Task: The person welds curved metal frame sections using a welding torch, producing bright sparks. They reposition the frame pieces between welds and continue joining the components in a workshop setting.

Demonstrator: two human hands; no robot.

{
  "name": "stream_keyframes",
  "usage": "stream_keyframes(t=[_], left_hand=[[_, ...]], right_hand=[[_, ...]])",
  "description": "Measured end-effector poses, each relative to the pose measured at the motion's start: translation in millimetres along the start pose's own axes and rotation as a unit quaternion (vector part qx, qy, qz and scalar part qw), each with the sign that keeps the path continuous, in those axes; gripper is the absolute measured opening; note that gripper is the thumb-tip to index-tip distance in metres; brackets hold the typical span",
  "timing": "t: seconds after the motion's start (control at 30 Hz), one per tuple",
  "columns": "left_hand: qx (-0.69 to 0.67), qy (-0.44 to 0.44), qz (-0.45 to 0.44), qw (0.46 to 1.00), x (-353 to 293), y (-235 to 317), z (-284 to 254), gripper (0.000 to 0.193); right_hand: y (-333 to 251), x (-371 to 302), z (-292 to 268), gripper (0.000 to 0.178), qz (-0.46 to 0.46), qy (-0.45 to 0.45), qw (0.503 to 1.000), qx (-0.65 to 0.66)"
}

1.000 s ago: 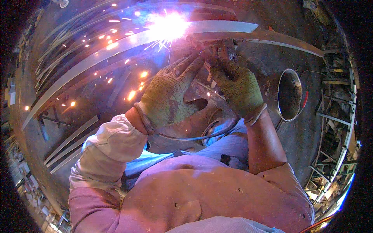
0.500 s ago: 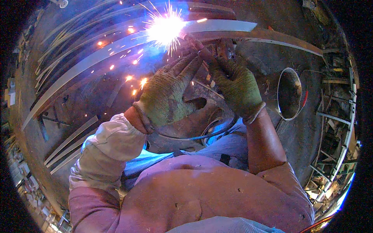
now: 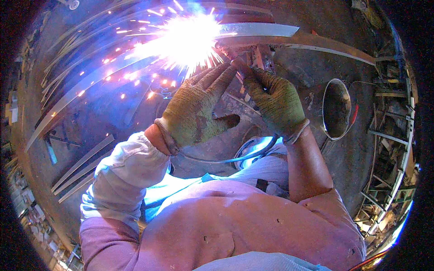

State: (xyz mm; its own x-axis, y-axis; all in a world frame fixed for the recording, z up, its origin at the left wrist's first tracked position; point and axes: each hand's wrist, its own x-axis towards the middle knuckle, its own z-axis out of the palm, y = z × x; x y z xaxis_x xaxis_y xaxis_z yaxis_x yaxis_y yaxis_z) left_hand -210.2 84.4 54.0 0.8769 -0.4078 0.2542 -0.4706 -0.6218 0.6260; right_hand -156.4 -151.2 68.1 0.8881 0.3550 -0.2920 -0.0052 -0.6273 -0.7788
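Note:
My right hand (image 3: 281,103), in a green-grey work glove, is closed around a welding torch (image 3: 241,67). The torch's tip points up and left into a white arc glare (image 3: 192,40) that throws sparks, mostly leftward. My left hand (image 3: 193,107), in a matching glove, lies with fingers stretched together and thumb apart. Its fingertips reach the front of the torch; whether they touch it I cannot tell. Under the glare runs a long curved metal bar (image 3: 262,30), its weld spot hidden by the brightness. A dark cable (image 3: 212,161) loops below my hands.
Several thin curved strips (image 3: 68,67) lie at the far left, with shorter strips (image 3: 83,163) nearer me. A rusty curved bar (image 3: 334,47) extends to the right. A metal ring (image 3: 337,109) stands at right, before a metal rack (image 3: 391,149). Sparks scatter left of my left hand.
The arc glare has grown larger and brighter, and its sparks spread wider to the left. My clothing is lit more strongly. Both hands and the torch hold nearly the same place.

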Motion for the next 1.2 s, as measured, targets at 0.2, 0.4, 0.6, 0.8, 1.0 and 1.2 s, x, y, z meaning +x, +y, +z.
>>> stream_keyframes(t=[0.2, 0.4, 0.6, 0.8, 1.0, 1.2], left_hand=[[-0.014, -0.016, -0.027, 0.999, -2.3, 1.1, -1.3, 0.103], [-0.029, -0.037, -0.045, 0.998, -1.4, 2.5, -2.8, 0.1], [0.001, -0.005, -0.014, 1.0, -4.4, 4.7, -1.8, 0.102], [-0.005, -0.023, -0.024, 0.999, -1.3, 5.9, -4.0, 0.103], [0.007, -0.016, 0.0, 1.0, -3.5, 0.0, -2.0, 0.104], [-0.019, -0.035, -0.046, 0.998, -6.5, 5.5, -7.1, 0.1]], right_hand=[[-4.2, -0.4, -0.4, 0.037, -0.026, 0.004, 1.0, -0.01], [1.0, -1.9, 0.9, 0.039, -0.006, 0.006, 1.0, -0.007], [1.0, -0.7, -2.3, 0.037, -0.017, -0.001, 1.0, -0.019], [1.0, -2.2, 0.1, 0.034, -0.029, 0.012, 0.999, 0.009], [-1.2, -2.8, -1.6, 0.036, -0.033, 0.011, 0.999, -0.017], [-20.7, -8.9, -1.3, 0.039, -0.013, 0.01, 1.0, -0.018]])
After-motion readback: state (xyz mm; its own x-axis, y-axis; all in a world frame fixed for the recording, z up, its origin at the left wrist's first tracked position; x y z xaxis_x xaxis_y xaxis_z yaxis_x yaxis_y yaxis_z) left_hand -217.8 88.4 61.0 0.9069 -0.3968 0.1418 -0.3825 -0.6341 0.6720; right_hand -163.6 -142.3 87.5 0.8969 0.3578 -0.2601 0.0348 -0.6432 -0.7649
